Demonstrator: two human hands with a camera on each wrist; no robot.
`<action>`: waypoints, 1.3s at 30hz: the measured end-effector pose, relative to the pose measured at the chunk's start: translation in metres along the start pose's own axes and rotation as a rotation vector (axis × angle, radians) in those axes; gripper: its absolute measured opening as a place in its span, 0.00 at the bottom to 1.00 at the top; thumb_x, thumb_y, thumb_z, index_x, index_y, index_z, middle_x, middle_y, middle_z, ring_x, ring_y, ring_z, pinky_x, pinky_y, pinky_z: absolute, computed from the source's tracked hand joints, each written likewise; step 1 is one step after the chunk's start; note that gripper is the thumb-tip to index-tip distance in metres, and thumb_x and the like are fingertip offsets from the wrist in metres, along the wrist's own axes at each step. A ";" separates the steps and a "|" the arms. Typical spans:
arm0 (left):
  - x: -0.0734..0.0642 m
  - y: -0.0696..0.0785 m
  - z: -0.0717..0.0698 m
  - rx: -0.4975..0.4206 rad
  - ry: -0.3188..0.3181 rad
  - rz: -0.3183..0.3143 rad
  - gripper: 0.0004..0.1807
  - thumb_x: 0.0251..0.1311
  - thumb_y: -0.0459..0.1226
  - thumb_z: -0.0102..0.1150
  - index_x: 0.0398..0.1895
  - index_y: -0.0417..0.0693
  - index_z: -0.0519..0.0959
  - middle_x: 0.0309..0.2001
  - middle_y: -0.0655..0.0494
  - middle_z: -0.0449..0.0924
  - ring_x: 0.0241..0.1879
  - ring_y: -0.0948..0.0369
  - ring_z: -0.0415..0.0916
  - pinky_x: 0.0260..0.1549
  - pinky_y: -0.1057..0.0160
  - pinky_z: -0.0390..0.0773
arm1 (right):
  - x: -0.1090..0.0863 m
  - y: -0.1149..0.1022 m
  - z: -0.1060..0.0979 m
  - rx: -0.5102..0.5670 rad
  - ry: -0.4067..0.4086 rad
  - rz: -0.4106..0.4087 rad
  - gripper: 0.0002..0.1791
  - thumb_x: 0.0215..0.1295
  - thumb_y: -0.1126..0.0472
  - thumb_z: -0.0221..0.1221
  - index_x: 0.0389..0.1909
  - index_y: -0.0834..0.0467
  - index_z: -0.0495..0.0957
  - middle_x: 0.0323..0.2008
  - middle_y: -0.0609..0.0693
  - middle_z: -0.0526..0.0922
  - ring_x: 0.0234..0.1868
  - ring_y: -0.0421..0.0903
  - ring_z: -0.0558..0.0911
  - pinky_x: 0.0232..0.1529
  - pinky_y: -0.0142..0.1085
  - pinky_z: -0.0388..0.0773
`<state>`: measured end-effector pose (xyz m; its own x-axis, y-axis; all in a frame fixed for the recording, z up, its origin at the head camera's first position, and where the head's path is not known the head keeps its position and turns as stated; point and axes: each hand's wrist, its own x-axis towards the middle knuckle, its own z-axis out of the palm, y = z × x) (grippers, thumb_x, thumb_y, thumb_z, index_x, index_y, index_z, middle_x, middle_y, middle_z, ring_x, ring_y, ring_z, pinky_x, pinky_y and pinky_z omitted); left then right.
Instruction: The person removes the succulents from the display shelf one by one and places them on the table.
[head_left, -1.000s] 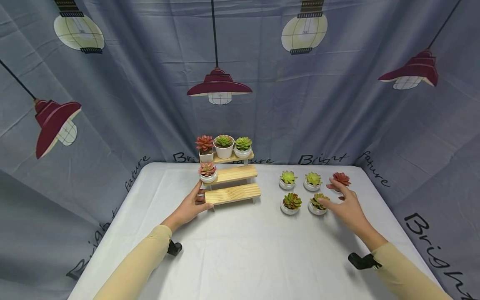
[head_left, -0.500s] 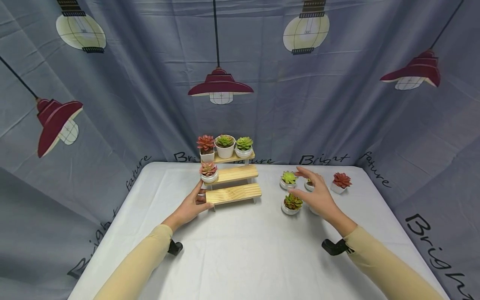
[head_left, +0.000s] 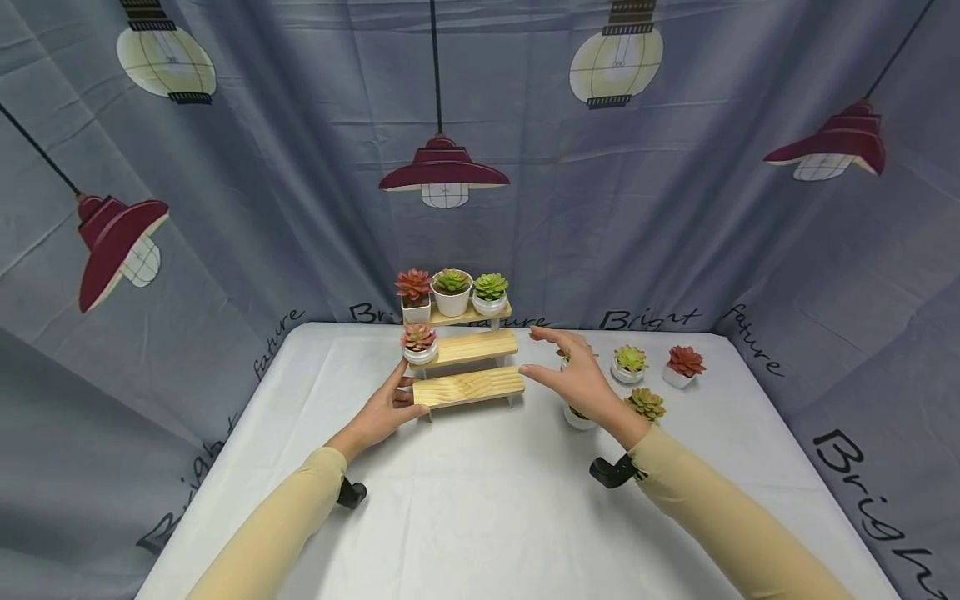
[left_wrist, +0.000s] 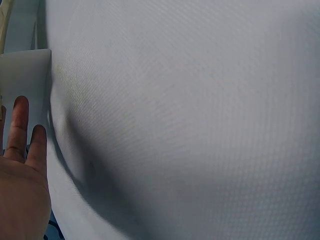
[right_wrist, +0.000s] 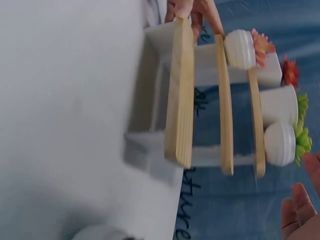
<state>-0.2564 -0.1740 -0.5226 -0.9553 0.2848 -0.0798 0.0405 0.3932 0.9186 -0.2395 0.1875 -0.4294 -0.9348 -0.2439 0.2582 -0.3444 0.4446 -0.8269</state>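
Note:
A three-tier plant stand (head_left: 468,386) with pale wooden boards and white side panels stands at the table's back. My left hand (head_left: 378,421) grips its left end, thumb at the lowest board's front and forefinger reaching up toward the middle board. In the left wrist view, fingers (left_wrist: 19,127) lie along the white panel. My right hand (head_left: 581,379) is off the stand's right end, thumb and forefinger spread, nothing between them. A pink succulent (head_left: 418,343) in a round white pot sits left on the middle board. The top board holds a red succulent (head_left: 414,292) and two green ones.
Right of the stand, several potted succulents sit on the white-covered table (head_left: 480,508): a red one (head_left: 684,367), a light green one (head_left: 628,363), a darker one (head_left: 647,404), and two partly hidden behind my right hand. A grey printed curtain (head_left: 480,242) hangs behind.
My right hand has moved left, from beside the red succulent across the other pots to the stand's right end, carrying nothing. My left hand has stayed on the stand.

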 end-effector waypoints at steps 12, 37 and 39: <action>0.000 -0.002 -0.001 -0.018 -0.007 0.018 0.60 0.63 0.46 0.72 0.85 0.62 0.35 0.69 0.44 0.65 0.56 0.52 0.74 0.60 0.47 0.74 | 0.022 -0.009 0.039 -0.012 -0.057 0.022 0.40 0.61 0.41 0.72 0.73 0.44 0.71 0.65 0.45 0.73 0.72 0.48 0.61 0.69 0.54 0.63; 0.001 -0.005 -0.001 -0.012 -0.023 0.045 0.61 0.64 0.46 0.72 0.85 0.60 0.35 0.69 0.44 0.66 0.58 0.51 0.75 0.62 0.45 0.73 | 0.064 -0.024 0.107 -0.226 -0.051 -0.030 0.40 0.59 0.39 0.73 0.70 0.48 0.75 0.60 0.45 0.81 0.68 0.49 0.66 0.67 0.52 0.63; 0.001 -0.005 -0.002 -0.007 -0.022 0.040 0.61 0.63 0.47 0.72 0.85 0.61 0.35 0.70 0.45 0.66 0.58 0.52 0.75 0.62 0.46 0.73 | 0.066 -0.024 0.111 -0.247 -0.045 -0.033 0.40 0.58 0.39 0.73 0.70 0.48 0.75 0.60 0.46 0.81 0.67 0.50 0.67 0.67 0.51 0.63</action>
<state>-0.2577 -0.1773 -0.5266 -0.9462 0.3193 -0.0516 0.0762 0.3752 0.9238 -0.2828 0.0653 -0.4476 -0.9197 -0.2977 0.2559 -0.3907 0.6312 -0.6700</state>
